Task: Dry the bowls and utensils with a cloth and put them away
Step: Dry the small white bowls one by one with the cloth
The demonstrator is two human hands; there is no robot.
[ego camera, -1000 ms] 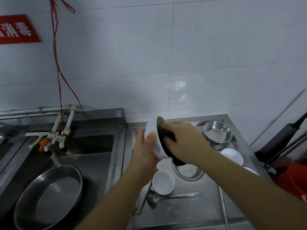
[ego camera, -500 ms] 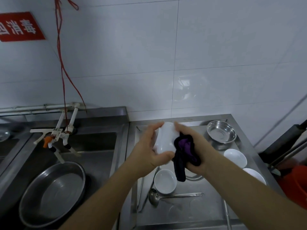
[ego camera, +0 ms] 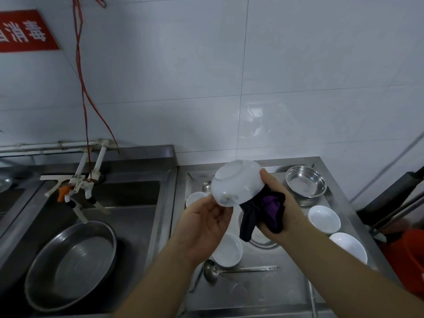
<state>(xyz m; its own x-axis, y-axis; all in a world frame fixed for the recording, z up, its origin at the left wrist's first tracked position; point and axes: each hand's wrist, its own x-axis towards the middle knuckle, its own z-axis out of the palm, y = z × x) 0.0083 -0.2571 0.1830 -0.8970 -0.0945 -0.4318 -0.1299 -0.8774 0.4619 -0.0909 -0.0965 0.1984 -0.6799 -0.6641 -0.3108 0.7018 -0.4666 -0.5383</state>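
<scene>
Red sign (ego camera: 25, 31) cut by left edge, text partial. Steel dish (ego camera: 261, 241) mostly hidden behind cloth (ego camera: 263, 212) and right hand (ego camera: 278, 203). Orange bucket (ego camera: 408, 253) cut by right edge. Small ladle (ego camera: 206, 185) mostly hidden behind the held bowl (ego camera: 237, 185).

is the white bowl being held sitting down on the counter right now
No, the white bowl is lifted above the steel counter, tipped base-up between the left hand and the right hand.
</scene>
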